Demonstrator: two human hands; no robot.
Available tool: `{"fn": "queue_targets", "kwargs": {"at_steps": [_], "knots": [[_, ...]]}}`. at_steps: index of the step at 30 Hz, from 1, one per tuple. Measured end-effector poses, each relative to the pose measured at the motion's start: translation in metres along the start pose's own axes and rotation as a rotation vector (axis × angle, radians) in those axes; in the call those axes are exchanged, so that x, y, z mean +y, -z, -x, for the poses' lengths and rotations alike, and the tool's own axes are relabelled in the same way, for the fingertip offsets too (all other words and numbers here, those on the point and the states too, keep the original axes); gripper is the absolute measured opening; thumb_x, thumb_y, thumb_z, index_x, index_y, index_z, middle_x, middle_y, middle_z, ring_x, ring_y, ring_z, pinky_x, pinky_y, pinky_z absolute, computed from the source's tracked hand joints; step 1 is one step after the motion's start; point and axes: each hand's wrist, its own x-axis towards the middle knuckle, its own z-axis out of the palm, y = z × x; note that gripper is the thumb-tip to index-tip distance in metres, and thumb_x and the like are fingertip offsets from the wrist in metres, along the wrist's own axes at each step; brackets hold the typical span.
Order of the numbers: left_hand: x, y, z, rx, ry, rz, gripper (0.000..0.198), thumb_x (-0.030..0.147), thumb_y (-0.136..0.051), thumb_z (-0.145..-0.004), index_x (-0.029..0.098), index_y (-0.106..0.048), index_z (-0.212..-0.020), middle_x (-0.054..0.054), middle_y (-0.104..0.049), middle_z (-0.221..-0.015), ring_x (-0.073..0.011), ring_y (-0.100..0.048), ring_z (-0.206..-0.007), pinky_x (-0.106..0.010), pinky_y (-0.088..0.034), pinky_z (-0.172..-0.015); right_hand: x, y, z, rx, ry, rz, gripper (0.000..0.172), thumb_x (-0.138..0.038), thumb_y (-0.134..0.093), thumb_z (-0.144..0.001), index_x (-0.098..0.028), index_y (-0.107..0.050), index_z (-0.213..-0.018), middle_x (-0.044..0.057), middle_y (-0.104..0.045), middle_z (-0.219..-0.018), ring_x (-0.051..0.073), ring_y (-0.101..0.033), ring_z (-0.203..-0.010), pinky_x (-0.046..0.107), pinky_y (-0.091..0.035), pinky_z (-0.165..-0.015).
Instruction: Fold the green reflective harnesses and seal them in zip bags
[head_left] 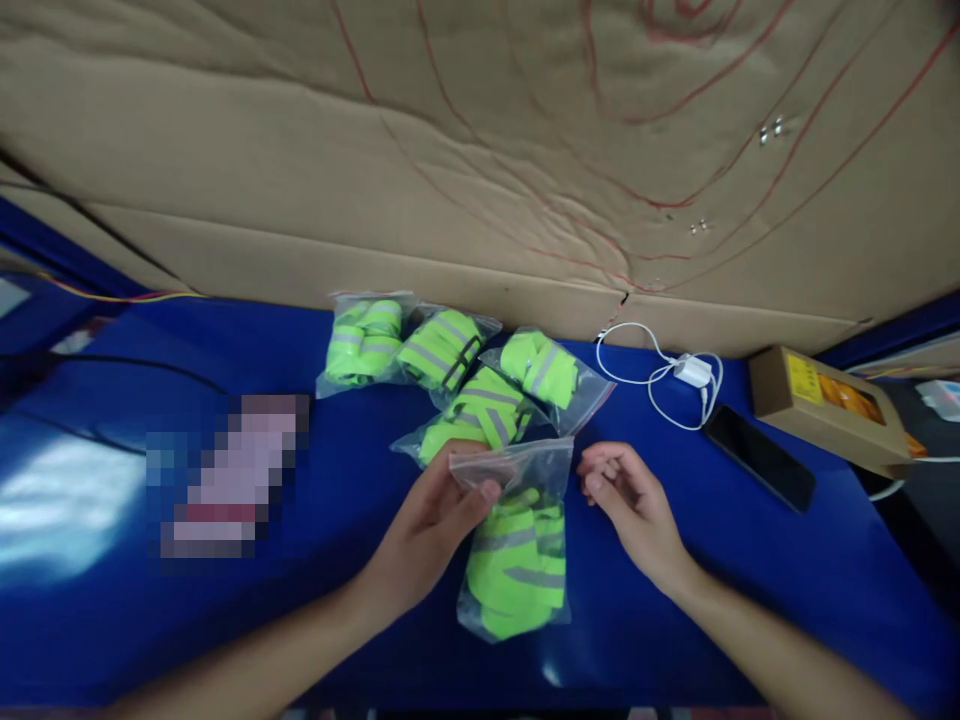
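A clear zip-top bag (517,570) holding folded neon-yellow reflective straps with grey stripes hangs upright in front of me. My left hand (442,510) pinches it near the top left, thumb in front and fingers behind. Just right of the bag's top corner is my right hand (622,500), its fingers curled in towards the thumb, with a small gap to the plastic. I see nothing between those fingers. Behind, several similar filled bags lie on the blue table: one bag (365,342) at the left, another bag (544,372) at the right, and a nearer bag (480,412) partly covered by my left hand.
A black phone (761,458) lies at the right, near a white charger (691,371) with a coiled cable. Beyond the phone is a cardboard box (825,405). A pixelated patch covers something on the left. A cardboard wall (300,200) with red lines borders the blue table (360,660).
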Motion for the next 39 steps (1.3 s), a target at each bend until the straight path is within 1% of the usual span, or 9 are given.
{"fn": "queue_targets", "kwargs": {"at_steps": [3,7,10,17,21,24,30,35,39], "knots": [[0.001,0.0,0.0,-0.079,-0.002,-0.086,0.031,0.032,-0.078,-0.086,0.021,-0.06,-0.108,-0.001,-0.067,-0.103,-0.0134,-0.063,-0.092,-0.02,-0.048,-0.081,0.0,-0.001,-0.002,-0.036,-0.047,-0.018,0.028,-0.042,-0.069,-0.095,-0.026,-0.067,-0.117,0.002,-0.069,-0.093,0.013,-0.065,-0.081,0.022,-0.053,-0.07],[-0.001,0.001,0.002,-0.144,0.135,-0.108,0.038,0.034,-0.074,-0.089,0.024,-0.055,-0.12,-0.003,-0.072,-0.107,-0.0168,-0.067,-0.095,-0.024,-0.049,-0.081,0.0,0.001,-0.007,-0.083,-0.096,0.037,0.022,-0.043,-0.067,-0.096,-0.022,-0.073,-0.098,0.0,-0.068,-0.075,0.012,-0.063,-0.069,0.022,-0.051,-0.066],[-0.002,0.002,0.001,-0.137,0.151,-0.099,0.039,0.033,-0.074,-0.089,0.025,-0.054,-0.121,-0.005,-0.075,-0.109,-0.0205,-0.069,-0.1,-0.027,-0.05,-0.084,0.0,0.002,-0.007,-0.102,-0.1,0.074,0.023,-0.044,-0.067,-0.096,-0.021,-0.073,-0.097,0.0,-0.07,-0.078,0.012,-0.063,-0.069,0.022,-0.051,-0.066],[-0.001,0.002,-0.005,-0.133,0.103,-0.06,0.037,0.034,-0.072,-0.091,0.023,-0.054,-0.122,-0.005,-0.077,-0.109,-0.019,-0.07,-0.099,-0.026,-0.05,-0.085,0.003,0.003,-0.003,-0.088,-0.075,0.162,0.024,-0.044,-0.066,-0.096,-0.021,-0.07,-0.09,0.0,-0.065,-0.075,0.012,-0.06,-0.068,0.022,-0.047,-0.064],[0.001,0.002,-0.007,-0.055,0.154,-0.102,0.034,0.041,-0.068,-0.093,0.021,-0.058,-0.12,-0.005,-0.078,-0.103,-0.0189,-0.071,-0.096,-0.026,-0.05,-0.085,0.004,0.002,-0.002,-0.102,-0.059,0.171,0.022,-0.042,-0.067,-0.096,-0.021,-0.069,-0.09,-0.001,-0.062,-0.073,0.012,-0.056,-0.067,0.023,-0.044,-0.062],[0.0,0.002,-0.007,-0.017,0.161,-0.147,0.033,0.043,-0.067,-0.093,0.022,-0.061,-0.118,-0.002,-0.077,-0.095,-0.0179,-0.071,-0.091,-0.024,-0.05,-0.082,0.005,0.002,0.001,-0.117,-0.033,0.154,0.02,-0.039,-0.067,-0.096,-0.021,-0.067,-0.088,0.001,-0.064,-0.078,0.013,-0.058,-0.071,0.024,-0.045,-0.065],[0.002,0.002,-0.005,-0.076,0.122,-0.216,0.028,0.041,-0.064,-0.095,0.024,-0.062,-0.118,-0.001,-0.078,-0.097,-0.0179,-0.071,-0.089,-0.025,-0.052,-0.08,0.005,0.005,0.002,-0.147,-0.005,0.159,0.019,-0.037,-0.064,-0.098,-0.021,-0.063,-0.088,0.002,-0.064,-0.083,0.015,-0.058,-0.074,0.026,-0.046,-0.067],[-0.003,0.002,-0.002,-0.15,0.138,-0.214,0.028,0.04,-0.06,-0.098,0.025,-0.06,-0.121,-0.004,-0.078,-0.11,-0.0205,-0.073,-0.104,-0.028,-0.052,-0.093,0.004,0.004,-0.001,-0.19,-0.022,0.216,0.021,-0.04,-0.065,-0.097,-0.02,-0.065,-0.09,0.001,-0.061,-0.076,0.014,-0.055,-0.067,0.025,-0.044,-0.062],[-0.005,0.002,0.0,-0.158,0.16,-0.221,0.028,0.041,-0.059,-0.098,0.025,-0.059,-0.121,-0.005,-0.078,-0.113,-0.021,-0.073,-0.108,-0.029,-0.051,-0.097,0.002,0.002,0.0,-0.186,-0.004,0.227,0.022,-0.039,-0.063,-0.098,-0.02,-0.064,-0.088,-0.001,-0.06,-0.073,0.012,-0.054,-0.065,0.023,-0.043,-0.061]]}}
